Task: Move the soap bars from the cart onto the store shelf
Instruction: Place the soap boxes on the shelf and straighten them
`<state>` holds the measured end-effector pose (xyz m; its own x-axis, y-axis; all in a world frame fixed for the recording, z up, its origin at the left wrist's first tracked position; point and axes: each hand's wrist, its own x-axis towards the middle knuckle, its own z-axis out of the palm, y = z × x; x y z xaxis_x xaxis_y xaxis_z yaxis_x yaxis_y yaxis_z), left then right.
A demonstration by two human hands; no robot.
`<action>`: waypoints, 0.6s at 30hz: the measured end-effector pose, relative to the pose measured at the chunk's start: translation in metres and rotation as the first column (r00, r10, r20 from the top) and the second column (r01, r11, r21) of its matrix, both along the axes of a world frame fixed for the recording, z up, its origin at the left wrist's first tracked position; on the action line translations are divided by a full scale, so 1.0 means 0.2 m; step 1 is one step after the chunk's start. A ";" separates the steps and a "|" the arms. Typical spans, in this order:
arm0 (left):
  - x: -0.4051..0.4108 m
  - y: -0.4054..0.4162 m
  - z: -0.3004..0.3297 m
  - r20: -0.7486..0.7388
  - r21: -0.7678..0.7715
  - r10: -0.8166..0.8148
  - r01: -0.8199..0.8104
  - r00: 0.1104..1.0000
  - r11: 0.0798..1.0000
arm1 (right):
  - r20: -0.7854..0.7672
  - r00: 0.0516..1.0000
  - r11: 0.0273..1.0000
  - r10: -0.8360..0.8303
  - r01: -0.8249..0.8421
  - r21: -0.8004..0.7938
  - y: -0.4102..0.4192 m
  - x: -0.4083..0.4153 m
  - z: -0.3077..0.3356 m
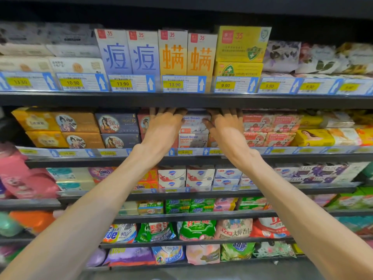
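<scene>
White-and-blue Goat Soap boxes (194, 129) are stacked two high on the second shelf (121, 161) from the top, behind its price-tag rail. The upper box is flanked by both hands: the left hand (164, 123) is laid against its left side, the right hand (225, 124) against its right side, thumb touching its face. Fingers of both are extended into the shelf, their tips hidden in shadow. Red Goat Soap boxes (269, 128) are seen just right. Tall boxes (155, 53) are ranged on the shelf above.
</scene>
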<state>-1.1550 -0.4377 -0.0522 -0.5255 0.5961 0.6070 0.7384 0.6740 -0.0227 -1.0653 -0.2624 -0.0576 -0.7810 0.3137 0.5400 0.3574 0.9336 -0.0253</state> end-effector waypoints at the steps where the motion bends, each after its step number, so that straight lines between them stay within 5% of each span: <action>1: 0.00 0.00 0.00 0.015 0.011 -0.007 0.006 1.000 1.000 | -0.006 1.000 1.000 0.007 -0.007 -0.001 0.00 0.00 0.00; 12: -0.01 0.00 -0.04 -0.094 0.013 0.019 -0.018 0.995 1.000 | -0.026 0.999 0.999 0.023 -0.024 -0.040 0.01 -0.01 0.00; 18: 0.13 0.02 -0.11 -0.197 0.118 -0.116 0.141 0.973 0.983 | -0.247 0.967 0.998 0.063 -0.065 0.001 0.00 0.15 -0.07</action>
